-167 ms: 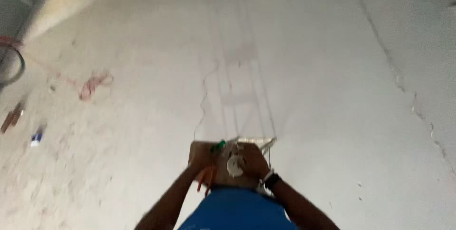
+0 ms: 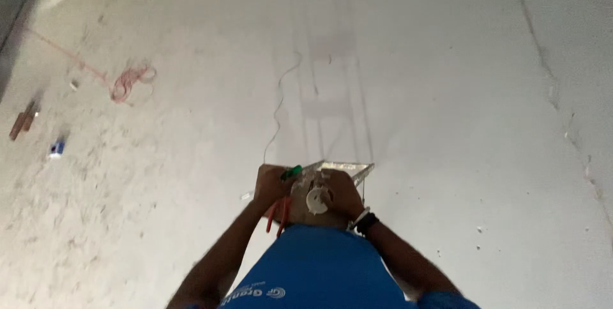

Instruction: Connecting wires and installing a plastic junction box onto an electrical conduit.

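Note:
Both my hands meet at a shallow metal box (image 2: pixel 348 168) set in the grey concrete surface. My left hand (image 2: pixel 271 184) grips a green-handled screwdriver (image 2: pixel 292 172), and the red handles of a pair of pliers (image 2: pixel 278 214) hang below the same hand. My right hand (image 2: pixel 345 194), with a dark band and a white band at the wrist, holds a white round fitting (image 2: pixel 317 199) against the box. The front of my blue shirt (image 2: pixel 319 271) covers the lower part of the box area.
A thin wire (image 2: pixel 278 111) runs from the box up along the surface. A coil of red cord (image 2: pixel 131 79), a brown piece (image 2: pixel 22 120) and a small blue and white object (image 2: pixel 57 148) lie at the left. Cracks (image 2: pixel 543 60) mark the right side.
The view has tipped slightly, so everything sits a little higher in the frame. Both hands stay at the box with the same things in them.

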